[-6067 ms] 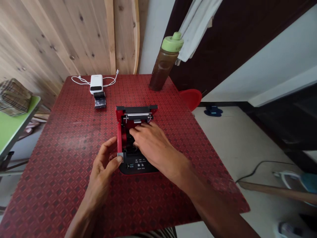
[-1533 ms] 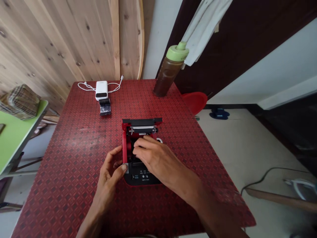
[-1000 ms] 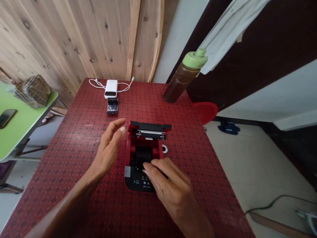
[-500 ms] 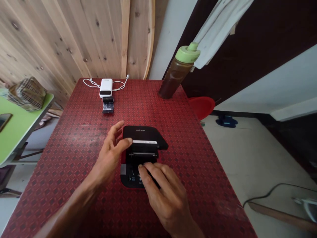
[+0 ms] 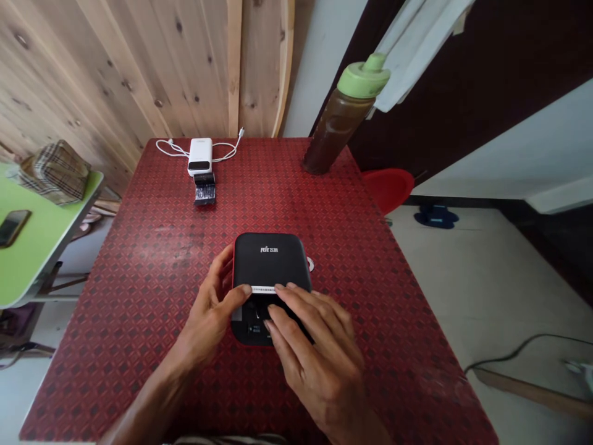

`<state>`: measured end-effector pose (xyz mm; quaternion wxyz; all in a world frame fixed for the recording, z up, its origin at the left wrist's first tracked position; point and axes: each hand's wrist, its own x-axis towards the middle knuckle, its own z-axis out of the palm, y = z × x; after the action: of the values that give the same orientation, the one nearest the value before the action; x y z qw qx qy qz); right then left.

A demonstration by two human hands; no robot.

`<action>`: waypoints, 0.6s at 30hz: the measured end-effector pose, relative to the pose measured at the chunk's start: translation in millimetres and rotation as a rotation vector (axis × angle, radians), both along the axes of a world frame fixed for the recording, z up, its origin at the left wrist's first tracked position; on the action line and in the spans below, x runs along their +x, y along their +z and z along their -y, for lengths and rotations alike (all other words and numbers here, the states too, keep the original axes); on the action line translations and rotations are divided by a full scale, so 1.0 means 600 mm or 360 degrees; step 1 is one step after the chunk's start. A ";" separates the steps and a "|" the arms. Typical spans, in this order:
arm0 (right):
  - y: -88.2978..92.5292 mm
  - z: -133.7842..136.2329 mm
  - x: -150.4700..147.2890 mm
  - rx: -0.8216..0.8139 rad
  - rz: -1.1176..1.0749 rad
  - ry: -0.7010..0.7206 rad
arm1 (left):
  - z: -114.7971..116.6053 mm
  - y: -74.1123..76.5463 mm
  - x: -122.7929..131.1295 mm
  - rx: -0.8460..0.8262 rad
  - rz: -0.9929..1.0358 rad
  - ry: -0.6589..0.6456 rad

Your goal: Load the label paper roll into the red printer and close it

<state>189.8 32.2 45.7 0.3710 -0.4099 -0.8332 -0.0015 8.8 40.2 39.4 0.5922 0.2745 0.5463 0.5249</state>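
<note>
The black lid (image 5: 271, 262), tilted half a second ago, has come down over the red-and-black device (image 5: 250, 334); whether it is fully down is hard to make out, the gap at its front edge being dark. The right grip (image 5: 319, 346) covers the device's front right corner and most of its panel. Its fingers are half curled, some tips on the lid's edge, others over the panel; I cannot tell whether they pinch anything. The device lies between both grips on the red bench (image 5: 162, 259). The left grip (image 5: 213, 312) is partly open around its left side, thumb on the lid's edge, fingers partly hidden; how firmly it holds is unclear. A white ring (image 5: 311, 264) shows partly at the device's right. Well beyond are a white box (image 5: 200, 156) and a bottle (image 5: 340, 117).
</note>
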 end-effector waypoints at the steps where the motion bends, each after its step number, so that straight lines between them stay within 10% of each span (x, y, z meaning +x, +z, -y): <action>1: -0.001 0.000 0.001 0.0000 0.0008 0.0010 | 0.001 -0.001 -0.001 0.0003 0.0001 -0.0011; 18: -0.013 0.030 0.025 -0.0039 -0.0198 -0.0085 | 0.043 -0.009 -0.014 0.0084 -0.0071 -0.0048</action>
<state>205.0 14.5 37.7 0.4168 -0.4359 -0.7973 0.0242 0.4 14.6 34.3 0.5802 0.3099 0.5411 0.5239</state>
